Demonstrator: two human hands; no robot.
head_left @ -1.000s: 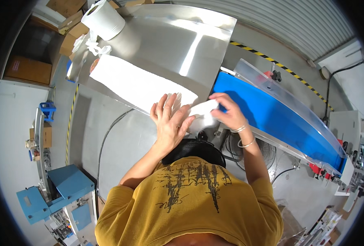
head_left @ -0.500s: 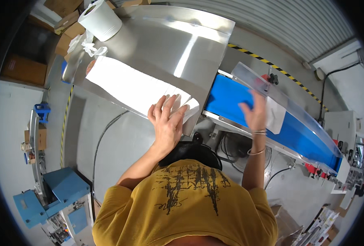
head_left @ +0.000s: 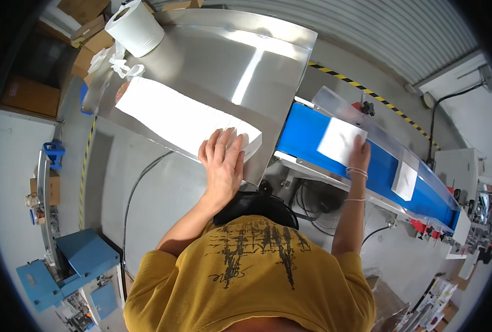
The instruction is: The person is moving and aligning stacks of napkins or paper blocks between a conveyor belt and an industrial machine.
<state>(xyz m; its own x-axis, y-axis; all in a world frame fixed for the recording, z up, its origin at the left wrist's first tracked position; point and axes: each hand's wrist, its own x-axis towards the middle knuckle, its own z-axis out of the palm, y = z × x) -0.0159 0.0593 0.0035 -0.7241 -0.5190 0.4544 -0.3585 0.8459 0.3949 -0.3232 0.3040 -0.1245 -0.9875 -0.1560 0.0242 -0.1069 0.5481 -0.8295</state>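
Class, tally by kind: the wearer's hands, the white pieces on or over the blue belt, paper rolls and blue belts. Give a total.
Hands, left hand and right hand: 2
White pieces, nearer and farther: 2
Roll: 1
Belt: 1
Total: 6

The single view looks steeply down from the person's head, through the left one of two fisheye cameras worn side by side. The yellow shirt [head_left: 251, 288] is nearest, filling the bottom centre of the frame; the left hand [head_left: 222, 164] and right hand [head_left: 359, 157] are farther off, around mid-frame. The metal surface [head_left: 207, 66] spreads across the upper left and centre; straight edges bend toward the dark rim.
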